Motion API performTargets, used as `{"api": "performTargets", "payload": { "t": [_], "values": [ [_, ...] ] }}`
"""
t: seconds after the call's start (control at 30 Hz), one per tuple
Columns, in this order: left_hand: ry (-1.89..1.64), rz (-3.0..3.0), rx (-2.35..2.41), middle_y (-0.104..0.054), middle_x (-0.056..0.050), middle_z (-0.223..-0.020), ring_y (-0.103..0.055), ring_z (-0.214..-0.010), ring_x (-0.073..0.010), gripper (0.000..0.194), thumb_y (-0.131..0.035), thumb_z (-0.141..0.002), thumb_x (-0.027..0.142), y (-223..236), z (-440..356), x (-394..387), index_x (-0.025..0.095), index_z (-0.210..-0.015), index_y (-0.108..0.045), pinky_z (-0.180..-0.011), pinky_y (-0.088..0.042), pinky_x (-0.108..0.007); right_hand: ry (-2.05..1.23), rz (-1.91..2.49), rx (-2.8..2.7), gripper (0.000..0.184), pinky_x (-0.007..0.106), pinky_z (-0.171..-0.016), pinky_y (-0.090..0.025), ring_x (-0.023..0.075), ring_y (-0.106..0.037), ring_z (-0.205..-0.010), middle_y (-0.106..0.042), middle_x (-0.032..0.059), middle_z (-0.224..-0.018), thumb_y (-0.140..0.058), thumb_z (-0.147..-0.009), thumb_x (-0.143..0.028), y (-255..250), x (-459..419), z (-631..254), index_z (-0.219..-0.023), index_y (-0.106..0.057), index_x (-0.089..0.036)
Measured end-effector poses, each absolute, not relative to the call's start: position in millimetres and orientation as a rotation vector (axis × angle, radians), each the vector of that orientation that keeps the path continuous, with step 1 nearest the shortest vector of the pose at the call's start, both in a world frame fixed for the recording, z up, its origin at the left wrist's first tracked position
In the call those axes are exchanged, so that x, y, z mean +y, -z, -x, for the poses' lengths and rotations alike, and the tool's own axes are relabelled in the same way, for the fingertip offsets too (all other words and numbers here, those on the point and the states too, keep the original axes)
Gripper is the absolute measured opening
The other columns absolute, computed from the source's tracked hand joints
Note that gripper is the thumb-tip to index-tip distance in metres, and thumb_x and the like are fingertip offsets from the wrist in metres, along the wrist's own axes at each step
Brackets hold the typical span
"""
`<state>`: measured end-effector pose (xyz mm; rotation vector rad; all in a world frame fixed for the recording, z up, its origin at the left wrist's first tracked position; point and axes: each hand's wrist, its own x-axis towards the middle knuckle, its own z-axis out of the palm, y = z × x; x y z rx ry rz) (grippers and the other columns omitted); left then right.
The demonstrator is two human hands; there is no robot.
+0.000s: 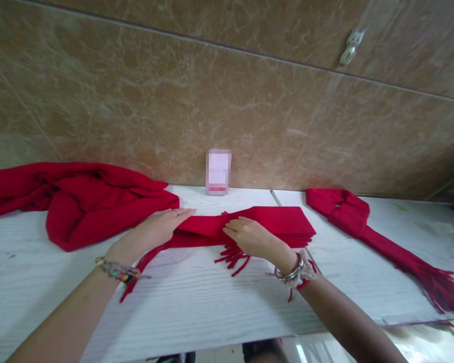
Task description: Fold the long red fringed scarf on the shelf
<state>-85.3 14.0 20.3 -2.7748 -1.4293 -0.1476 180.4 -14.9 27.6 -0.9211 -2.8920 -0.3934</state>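
Observation:
A long red scarf lies in stacked folds across the white tabletop, with fringe hanging out along its near side. My left hand rests flat, fingers stretched out, over the scarf's left part; a ring shows on one finger. At the middle of the same scarf is my right hand, its fingers bent and closed on the cloth just above a bunch of fringe. Its palm side is hidden. Beside my left hand lies a loose heap of red fabric.
Another red scarf, folded over at its far end, stretches to the right front edge of the table. A small pale box-like item, blurred out, stands against the brown marbled wall. A white hook is on the wall.

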Motion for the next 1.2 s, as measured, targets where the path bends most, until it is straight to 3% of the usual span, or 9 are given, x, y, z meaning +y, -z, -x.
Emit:
{"api": "performTargets", "payload": {
  "t": [0.13,0.37,0.57,0.87,1.07,1.2],
  "values": [
    [0.174,2.788,-1.338,-0.039,0.002,-0.137,-0.037,-0.124,-0.0121,0.081,-0.026,-0.058,-0.010,-30.8,89.8,11.6,0.023,-0.130,-0.041,-0.105,-0.026,-0.029,0.395,0.968,-2.774,0.027,0.035,-0.085,-0.047,0.0214,-0.060,-0.094,-0.064,0.0140,-0.105,-0.042,-0.084,-0.006,-26.5,-17.1,-187.0,-0.104,-0.060,-0.009],
    [-0.032,2.863,-1.384,-0.033,0.006,-0.140,-0.038,-0.124,-0.0162,0.084,-0.030,-0.059,-0.011,-35.9,84.1,-9.8,0.035,-0.129,-0.040,-0.101,-0.034,-0.031,0.254,0.896,-2.635,0.033,0.032,-0.087,-0.047,0.0179,-0.060,-0.097,-0.064,0.0105,-0.107,-0.039,-0.085,-0.005,-25.3,-17.6,-201.2,-0.110,-0.059,-0.011],
    [-0.278,2.766,-1.451,-0.032,-0.002,-0.140,-0.033,-0.126,-0.0182,0.077,-0.033,-0.065,-0.013,-25.5,77.0,-13.1,0.031,-0.127,-0.043,-0.099,-0.032,-0.033,0.377,0.871,-2.839,0.023,0.040,-0.094,-0.042,0.0231,-0.055,-0.105,-0.062,0.0112,-0.109,-0.048,-0.083,-0.010,-22.5,-24.7,-195.9,-0.099,-0.064,-0.012],
    [-0.086,2.530,-1.362,-0.034,-0.004,-0.140,-0.030,-0.128,-0.0211,0.059,-0.036,-0.079,-0.003,-40.7,72.6,-12.4,0.031,-0.127,-0.044,-0.102,-0.025,-0.041,0.535,0.890,-2.702,0.027,0.039,-0.094,-0.040,0.0219,-0.051,-0.110,-0.059,0.0125,-0.114,-0.046,-0.085,-0.010,-23.0,-23.5,-193.8,-0.107,-0.060,-0.013],
    [-0.428,2.591,-1.544,-0.030,-0.008,-0.141,-0.034,-0.126,-0.0236,0.072,-0.031,-0.072,-0.010,-26.6,62.1,-25.5,0.029,-0.132,-0.036,-0.093,-0.038,-0.039,0.507,1.006,-2.805,0.025,0.040,-0.094,-0.040,0.0222,-0.054,-0.106,-0.062,0.0122,-0.109,-0.045,-0.085,-0.010,-15.9,-21.7,-189.5,-0.103,-0.062,-0.012],
    [-0.562,2.589,-1.629,-0.023,-0.008,-0.143,-0.026,-0.129,-0.0275,0.082,-0.031,-0.066,-0.013,-32.7,56.4,-30.8,0.030,-0.135,-0.029,-0.094,-0.036,-0.046,0.487,1.064,-2.831,0.027,0.040,-0.095,-0.038,0.0221,-0.052,-0.108,-0.061,0.0114,-0.111,-0.042,-0.086,-0.011,-13.8,-22.7,-186.9,-0.106,-0.060,-0.012]
  ]
}}
